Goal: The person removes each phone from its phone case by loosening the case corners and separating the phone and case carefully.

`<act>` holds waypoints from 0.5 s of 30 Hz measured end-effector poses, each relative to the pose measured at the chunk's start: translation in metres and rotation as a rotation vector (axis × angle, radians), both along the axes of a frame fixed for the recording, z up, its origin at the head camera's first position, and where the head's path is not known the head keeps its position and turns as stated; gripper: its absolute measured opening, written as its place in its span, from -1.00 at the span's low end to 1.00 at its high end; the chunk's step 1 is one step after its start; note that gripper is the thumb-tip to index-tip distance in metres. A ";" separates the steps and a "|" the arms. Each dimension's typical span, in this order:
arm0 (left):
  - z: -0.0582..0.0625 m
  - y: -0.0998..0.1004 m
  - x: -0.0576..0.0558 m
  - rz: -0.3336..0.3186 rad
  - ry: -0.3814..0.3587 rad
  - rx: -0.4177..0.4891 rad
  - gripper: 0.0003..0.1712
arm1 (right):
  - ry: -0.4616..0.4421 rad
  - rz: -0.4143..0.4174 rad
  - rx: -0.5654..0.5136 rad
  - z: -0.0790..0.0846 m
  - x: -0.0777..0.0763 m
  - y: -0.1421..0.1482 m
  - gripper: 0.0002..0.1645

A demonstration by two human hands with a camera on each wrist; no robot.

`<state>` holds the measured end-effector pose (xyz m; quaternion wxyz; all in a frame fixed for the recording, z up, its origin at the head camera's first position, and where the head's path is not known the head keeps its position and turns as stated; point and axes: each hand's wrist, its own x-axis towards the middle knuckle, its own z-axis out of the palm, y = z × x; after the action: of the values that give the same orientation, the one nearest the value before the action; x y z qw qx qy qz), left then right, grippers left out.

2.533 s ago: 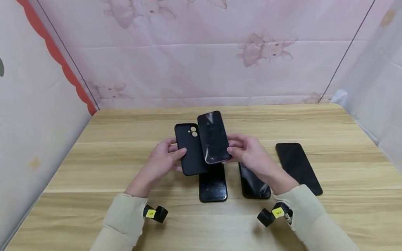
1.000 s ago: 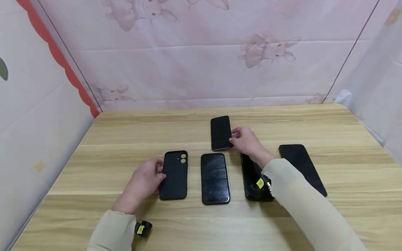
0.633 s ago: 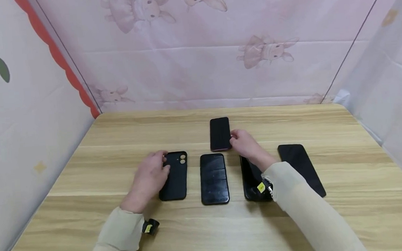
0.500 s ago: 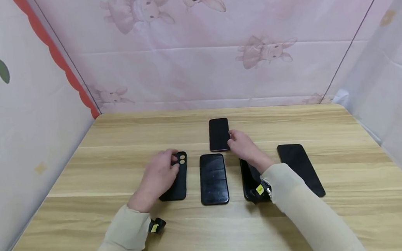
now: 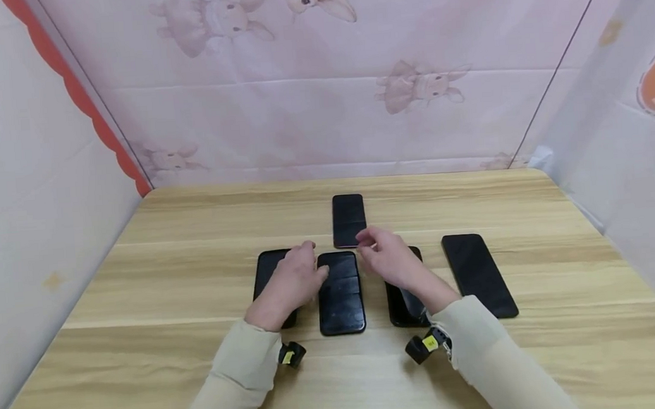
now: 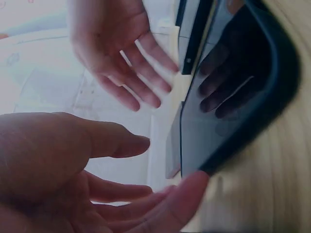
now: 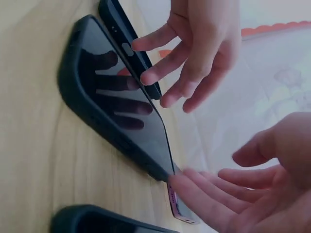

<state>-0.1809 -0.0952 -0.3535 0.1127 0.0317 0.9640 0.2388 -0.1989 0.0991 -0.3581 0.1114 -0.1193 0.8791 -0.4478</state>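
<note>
Half a second ago the left hand (image 5: 291,278) reached over the case (image 5: 265,271) and the right hand (image 5: 391,261) was at the right edge of the far phone (image 5: 348,217). Now the left hand has come right, over the gap between the case and the middle phone (image 5: 341,302), and the right hand has drawn down and left. Both hands hold nothing, fingers loosely spread; whether a fingertip brushes a phone, I cannot tell.

The middle phone lies flat near the frame's centre, on the table (image 5: 143,344); its glossy dark screen mirrors fingers in both wrist views, with a thick black rim around it. The far phone, above it, is dark-screened with a pinkish edge. The case lies left of centre, partly hidden by the left hand.
</note>
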 end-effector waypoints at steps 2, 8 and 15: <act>0.000 0.003 0.000 -0.008 -0.017 -0.013 -0.50 | -0.037 0.010 0.039 -0.001 0.006 0.000 -0.57; -0.003 0.007 0.001 0.005 -0.062 -0.001 -0.60 | -0.150 0.045 0.150 -0.008 0.016 -0.004 -0.47; -0.011 0.007 -0.002 0.015 -0.038 0.022 -0.74 | -0.159 0.040 0.132 -0.019 0.019 -0.011 -0.75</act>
<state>-0.1827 -0.0878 -0.3641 0.1288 0.0214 0.9592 0.2509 -0.1795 0.0883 -0.3773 0.1974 -0.0932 0.8926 -0.3945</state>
